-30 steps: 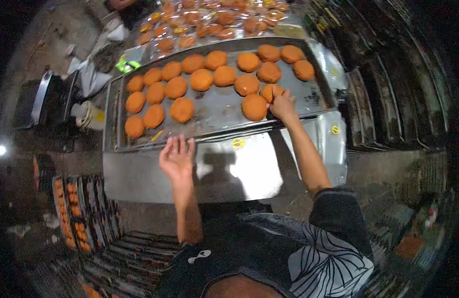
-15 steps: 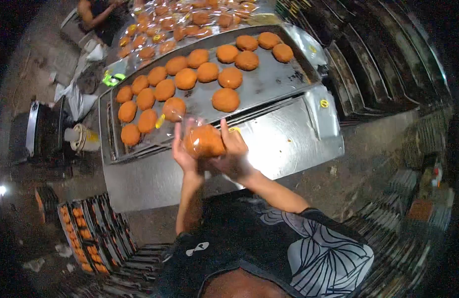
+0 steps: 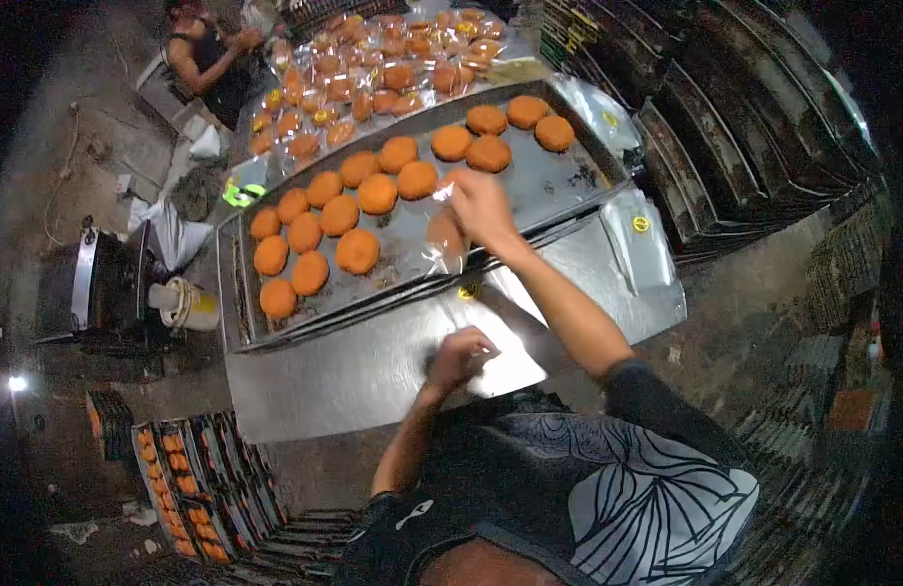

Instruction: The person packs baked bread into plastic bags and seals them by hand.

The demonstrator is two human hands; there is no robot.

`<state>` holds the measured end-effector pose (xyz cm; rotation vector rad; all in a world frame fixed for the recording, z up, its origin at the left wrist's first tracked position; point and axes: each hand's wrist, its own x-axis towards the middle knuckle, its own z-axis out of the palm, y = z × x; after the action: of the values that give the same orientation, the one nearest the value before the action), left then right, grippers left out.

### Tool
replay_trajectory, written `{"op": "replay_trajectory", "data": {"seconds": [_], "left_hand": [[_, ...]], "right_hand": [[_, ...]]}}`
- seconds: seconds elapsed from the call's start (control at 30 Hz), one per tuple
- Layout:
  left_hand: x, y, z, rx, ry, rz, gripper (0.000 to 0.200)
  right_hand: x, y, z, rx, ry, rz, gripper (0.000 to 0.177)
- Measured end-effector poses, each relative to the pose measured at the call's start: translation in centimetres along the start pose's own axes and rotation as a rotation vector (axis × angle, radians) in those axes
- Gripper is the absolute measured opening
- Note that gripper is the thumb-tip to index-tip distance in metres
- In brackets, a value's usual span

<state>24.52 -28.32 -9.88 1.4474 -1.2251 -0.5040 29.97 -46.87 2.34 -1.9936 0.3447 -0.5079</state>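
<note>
Over the tray [image 3: 568, 184], my right hand [image 3: 483, 210] pinches the top of a clear plastic bag with a round brown bun [image 3: 445, 234] inside; the bag hangs down at the tray's near side. My left hand [image 3: 459, 359] is over the steel table [image 3: 315, 391], its fingers curled; what they hold, if anything, is too small to tell. Several unwrapped orange-brown buns [image 3: 357, 251] lie on the tray. A stack of flat clear bags [image 3: 639, 239] with yellow labels rests on the table at the right.
Many bagged buns [image 3: 398, 76] are heaped beyond the tray. Another person [image 3: 202, 63] is at the upper left. Racks of dark trays [image 3: 725, 146] stand at the right, a rack with buns [image 3: 183, 479] at the lower left. A white container [image 3: 192, 303] is left of the table.
My hands have moved apart. My right hand has lifted the bagged bun by its top over the tray, and my left hand has dropped back toward me. The view has shifted slightly.
</note>
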Motion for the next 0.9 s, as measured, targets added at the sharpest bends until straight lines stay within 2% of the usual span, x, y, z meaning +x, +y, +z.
{"op": "replay_trajectory", "data": {"seconds": [0.03,0.1,0.17,0.2,0.23,0.27,0.3,0.33,0.37,0.4,0.43,0.47,0.5,0.57,0.6,0.63,0.7,0.73,0.77,0.8,0.83,0.87,0.9], "left_hand": [[0.3,-0.4,1.3,0.11,0.005,0.026,0.006],[-1.2,-5.5,3.7,0.446,0.029,0.136,0.026],[-2.5,-11.2,4.1,0.454,-0.071,0.112,0.021],[-3.2,-11.4,3.6,0.153,-0.06,-0.101,0.019],[-3.8,-13.3,3.9,0.005,-0.091,-0.32,0.018],[-3.9,-13.3,4.8,0.119,-0.019,-0.22,0.018],[-3.3,-13.3,5.2,0.235,0.054,-0.121,0.02],[-2.5,-14.1,5.3,0.233,0.059,-0.115,0.02],[-2.8,-15.1,5.2,0.332,-0.049,-0.281,0.019],[-3.2,-15.8,5.1,0.429,-0.16,-0.45,0.02],[-2.3,-13.6,4.0,0.352,-0.203,-0.371,0.023],[-2.1,-13.3,3.3,0.307,-0.181,-0.406,0.023],[-1.9,-13.0,3.0,0.262,-0.16,-0.443,0.023],[1.3,-8.5,1.7,0.239,-0.137,-0.517,0.024],[2.0,-6.8,1.5,0.221,-0.195,-0.606,0.023],[2.4,-4.9,2.1,0.142,-0.131,-0.507,0.024],[3.4,-2.7,2.2,0.175,-0.223,-0.44,0.024],[3.2,-2.7,2.1,0.175,-0.237,-0.439,0.024],[3.1,-2.8,2.1,0.034,-0.22,-0.485,0.022],[2.9,-3.0,2.4,-0.118,-0.193,-0.53,0.02],[2.9,-2.7,2.8,-0.142,-0.184,-0.523,0.02],[2.5,-2.3,3.1,-0.049,-0.238,-0.48,0.017],[2.1,-1.8,3.4,0.046,-0.287,-0.437,0.014]], "right_hand": [[3.2,-3.3,-0.4,-0.157,0.073,0.003,0.027],[7.8,-3.9,1.8,0.099,0.287,-0.475,0.043],[3.2,-1.6,3.0,-0.049,0.285,-0.602,0.059],[-1.0,1.4,2.5,-0.029,0.025,-0.538,0.065],[-6.1,3.1,1.8,0.267,-0.242,-0.133,0.053],[-9.3,8.6,1.3,0.185,-0.711,0.144,0.044],[-14.7,11.8,1.3,0.184,-0.681,0.256,0.035],[-20.1,16.3,2.1,0.145,-0.569,0.194,0.036],[-22.6,15.9,1.2,-0.096,-0.659,0.377,0.033],[-23.7,16.5,0.8,0.017,-0.682,0.275,0.033],[-24.7,17.0,0.7,0.136,-0.704,0.175,0.032],[-25.6,18.1,1.6,-0.049,-0.674,0.18,0.033],[-25.5,17.1,1.4,-0.036,-0.687,0.197,0.033],[-23.3,13.6,0.3,0.094,-0.491,0.103,0.037],[-22.6,13.5,0.8,0.076,-0.429,0.191,0.037],[-22.1,13.8,1.2,0.054,-0.366,0.276,0.037],[-21.2,15.7,1.6,0.36,-0.257,0.151,0.038],[-21.5,15.5,0.8,0.284,-0.384,0.32,0.032],[-21.8,15.1,0.9,0.279,-0.376,0.325,0.032],[-22.5,14.8,0.8,0.031,-0.276,0.256,0.027],[-23.3,14.5,0.4,-0.223,-0.182,0.18,0.024],[-24.5,13.8,0.9,0.014,0.002,0.336,0.017],[-24.8,13.5,1.1,-0.008,-0.013,0.342,0.017]]}}
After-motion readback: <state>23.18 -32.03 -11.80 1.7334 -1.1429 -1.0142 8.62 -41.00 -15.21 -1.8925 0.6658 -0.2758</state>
